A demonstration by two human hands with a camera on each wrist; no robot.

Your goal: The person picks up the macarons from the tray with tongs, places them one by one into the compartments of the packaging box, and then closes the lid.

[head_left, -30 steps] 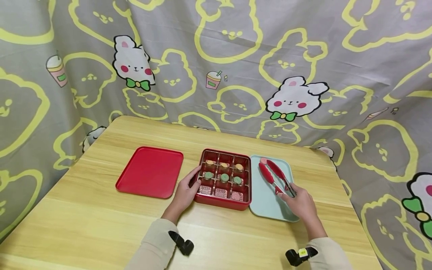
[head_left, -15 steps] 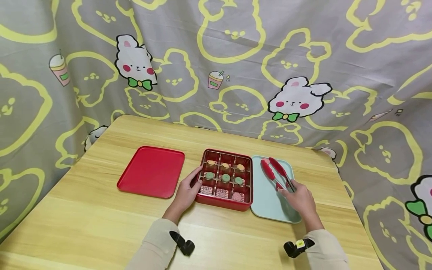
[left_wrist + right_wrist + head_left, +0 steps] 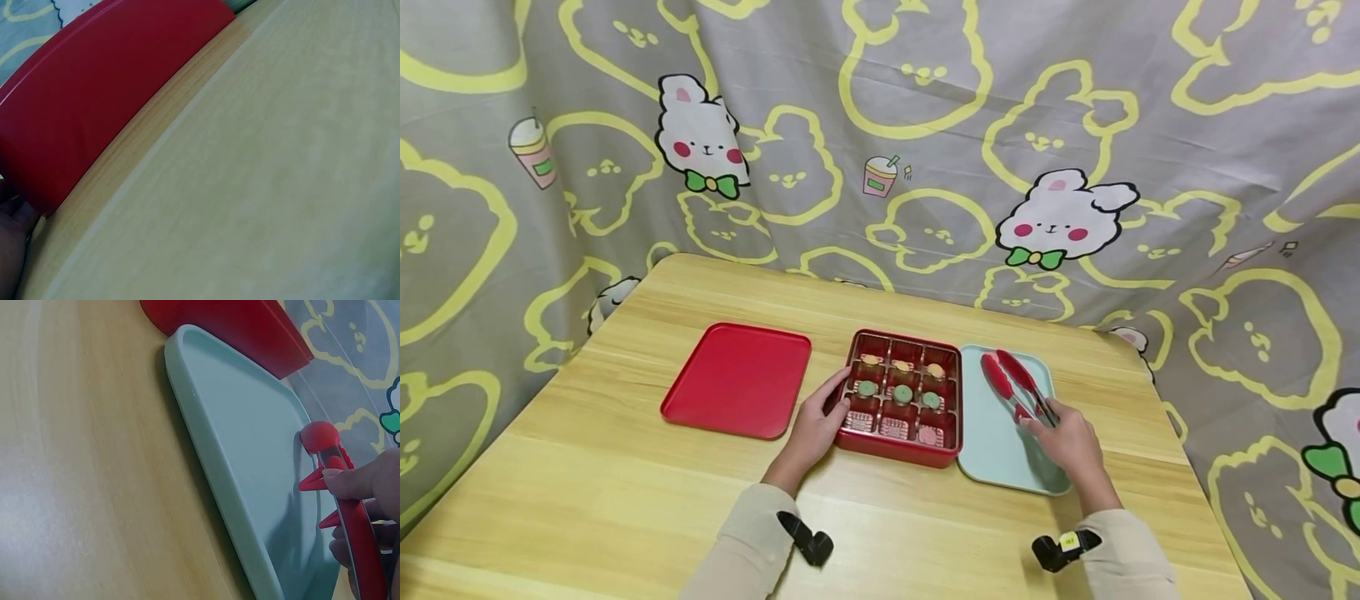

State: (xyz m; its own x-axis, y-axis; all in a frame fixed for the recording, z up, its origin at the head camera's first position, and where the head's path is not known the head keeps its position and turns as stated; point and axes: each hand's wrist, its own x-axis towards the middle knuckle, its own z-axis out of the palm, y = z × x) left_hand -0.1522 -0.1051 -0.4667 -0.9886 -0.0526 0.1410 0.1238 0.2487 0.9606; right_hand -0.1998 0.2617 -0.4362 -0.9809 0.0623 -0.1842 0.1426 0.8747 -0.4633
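Note:
My left hand (image 3: 812,429) rests against the left side of a red divided box (image 3: 898,454), thumb and fingers spread along its wall. Several yellow, green and pink pieces sit in the box's compartments. My right hand (image 3: 1067,442) grips red-tipped tongs (image 3: 1018,392) over a pale green tray (image 3: 992,458) on the box's right. The tongs' arms stand apart. Between their tips a pink piece (image 3: 999,357) is mostly hidden. The right wrist view shows thumb and fingers round the tongs (image 3: 362,550). Only a little of the left hand (image 3: 14,231) shows at the edge of the left wrist view.
A flat red lid (image 3: 737,383) lies left of the box on the wooden table (image 3: 625,500). The tray's edge stands right beside the box. A grey patterned curtain (image 3: 850,208) hangs behind the table.
The tongs' tips have shifted slightly right and round the pink piece, which showed more plainly before. My left hand keeps its place on the box.

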